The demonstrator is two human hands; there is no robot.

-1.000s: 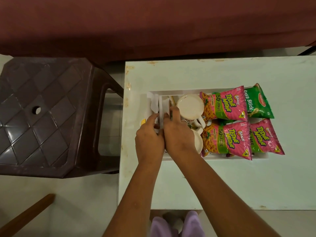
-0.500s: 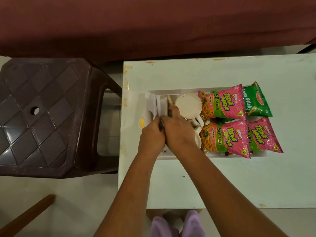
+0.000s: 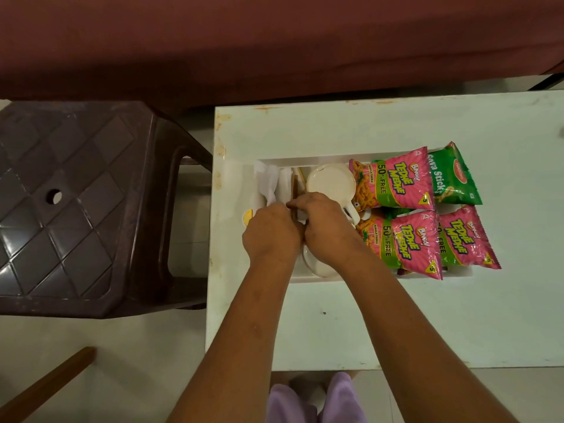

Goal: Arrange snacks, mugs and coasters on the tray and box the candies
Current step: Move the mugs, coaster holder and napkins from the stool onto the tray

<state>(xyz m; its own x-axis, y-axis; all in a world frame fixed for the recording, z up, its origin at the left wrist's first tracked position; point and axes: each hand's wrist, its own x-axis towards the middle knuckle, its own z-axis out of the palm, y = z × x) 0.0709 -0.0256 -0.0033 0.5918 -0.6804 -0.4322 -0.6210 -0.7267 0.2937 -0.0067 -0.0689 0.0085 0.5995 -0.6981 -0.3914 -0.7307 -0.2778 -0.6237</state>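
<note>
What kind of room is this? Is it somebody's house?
Probably a room in someone's home, maybe a living room. There is a low white table, a brown plastic stool beside it, and what looks like a maroon sofa behind.

Head view looks steeply down, seemingly close, onto the table (image 3: 381, 315).

Your right hand (image 3: 328, 222) covers most of the near mug (image 3: 317, 267), leaving only its rim. Your left hand (image 3: 271, 232) hides part of a small yellow thing (image 3: 247, 216), too small to name; what either hand grips is hidden.
</note>
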